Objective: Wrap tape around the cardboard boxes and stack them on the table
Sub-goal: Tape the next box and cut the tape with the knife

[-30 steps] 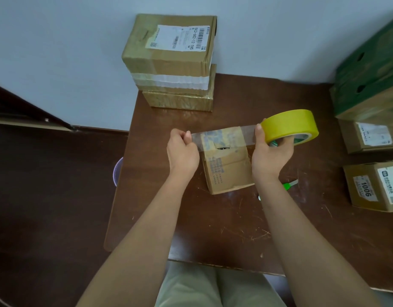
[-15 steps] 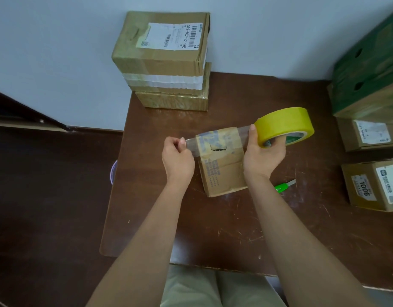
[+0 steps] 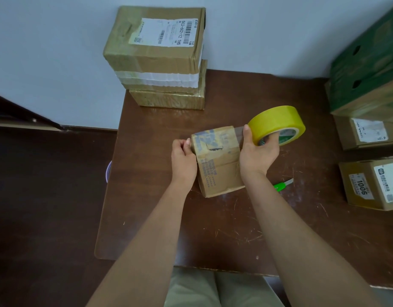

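One small cardboard box (image 3: 217, 162) sits near the middle of the brown table (image 3: 213, 229), between the person's two hands. One strip of clear tape (image 3: 219, 135) lies across the box's far top edge. The left hand (image 3: 183, 159), at the box's left side, has its fingers curled and pinches the tape's free end against the box's corner. The right hand (image 3: 258, 152), at the box's right side, grips one yellow tape roll (image 3: 277, 125), fingers through its core and thumb on the tape where it leaves the roll. One green-handled cutter (image 3: 283, 185) lies just right of the box, behind the right wrist. Beyond the box, against the wall, stands one stack of two boxes (image 3: 157, 58), the upper one carrying a white label. Well to the right of the box are two more labelled cartons (image 3: 372, 182) and one green carton (image 3: 368, 69) on top of the farther one.
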